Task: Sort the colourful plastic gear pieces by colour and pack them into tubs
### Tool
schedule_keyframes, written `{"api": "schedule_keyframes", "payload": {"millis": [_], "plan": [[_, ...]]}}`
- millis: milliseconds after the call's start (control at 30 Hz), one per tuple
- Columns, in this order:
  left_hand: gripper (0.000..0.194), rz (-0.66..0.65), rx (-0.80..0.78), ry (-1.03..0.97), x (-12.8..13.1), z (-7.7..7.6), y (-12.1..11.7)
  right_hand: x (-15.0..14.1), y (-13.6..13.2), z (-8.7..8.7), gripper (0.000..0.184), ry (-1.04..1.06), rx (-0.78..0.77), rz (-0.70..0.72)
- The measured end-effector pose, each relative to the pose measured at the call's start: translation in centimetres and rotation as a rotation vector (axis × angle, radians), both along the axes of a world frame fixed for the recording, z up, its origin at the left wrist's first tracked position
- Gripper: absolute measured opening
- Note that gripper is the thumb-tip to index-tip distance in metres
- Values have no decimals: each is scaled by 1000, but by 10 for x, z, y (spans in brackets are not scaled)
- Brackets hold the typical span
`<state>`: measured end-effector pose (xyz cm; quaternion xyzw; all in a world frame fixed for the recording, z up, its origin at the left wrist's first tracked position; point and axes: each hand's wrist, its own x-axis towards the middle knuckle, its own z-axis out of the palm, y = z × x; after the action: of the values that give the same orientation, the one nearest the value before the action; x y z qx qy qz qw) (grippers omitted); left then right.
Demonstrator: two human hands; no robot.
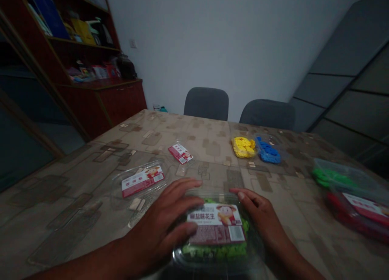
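A clear plastic box (217,249) holding light green pieces sits at the table's near edge, its clear lid on top. On the lid is a white and dark red label (215,223) with a cartoon figure. My left hand (172,217) lies over the box's left side, fingers spread and partly covering the label. Around the far right corner of the box, my right hand (263,215) grips the rim with bent fingers; some of its fingers are hidden.
Left on the patterned table (75,178) lie a labelled clear lid (142,180) and a smaller labelled lid (180,152). Farther back stand boxes of yellow pieces (243,147) and blue pieces (269,151). Boxes with green pieces (332,176) and red pieces (343,209) are right. Chairs (206,103) stand behind.
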<state>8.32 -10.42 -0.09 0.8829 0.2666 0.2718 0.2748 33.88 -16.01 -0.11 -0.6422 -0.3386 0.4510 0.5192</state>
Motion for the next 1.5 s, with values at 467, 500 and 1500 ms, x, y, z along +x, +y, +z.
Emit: {"api": "schedule_keyframes", "payload": {"millis": [467,500,1500], "plan": [[115,-160,225,129,6,-38,-18,1,-20,-2,60,-46,44,146],[115,-161,224,124,6,-39,-17,2,-25,-2,59,-103,49,157],[71,-301,160,141,0,-9,-4,22,-44,-29,49,-1005,327,114]]}}
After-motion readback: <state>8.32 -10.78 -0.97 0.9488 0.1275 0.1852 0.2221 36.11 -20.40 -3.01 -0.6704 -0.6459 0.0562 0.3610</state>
